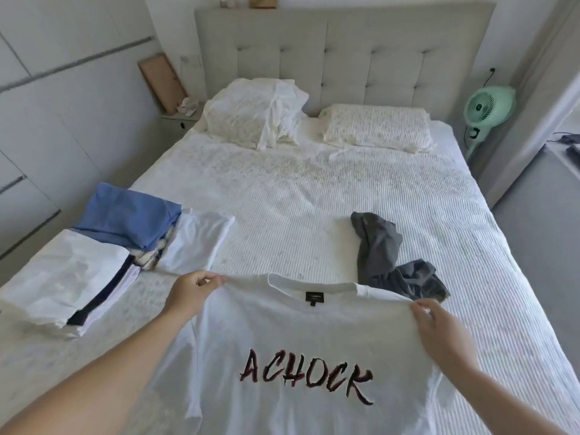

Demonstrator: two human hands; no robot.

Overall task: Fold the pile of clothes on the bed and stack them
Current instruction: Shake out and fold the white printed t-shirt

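A white T-shirt (298, 337) with dark red lettering and a small black neck label is stretched out over the near end of the bed. My left hand (191, 290) pinches its left shoulder and my right hand (439, 324) pinches its right shoulder. A crumpled dark grey garment (386, 255) lies unfolded on the bed just beyond the shirt's right shoulder. On the left of the bed sit stacks of folded clothes: a white stack with dark stripes (69, 287), a blue folded piece (128, 218) and a white folded piece (197, 240).
The bed (314, 189) has a white striped cover, two pillows (376, 127) and a loose white cloth (273, 117) by the padded headboard. A green fan (486, 111) stands at the right side. White cupboards line the left wall.
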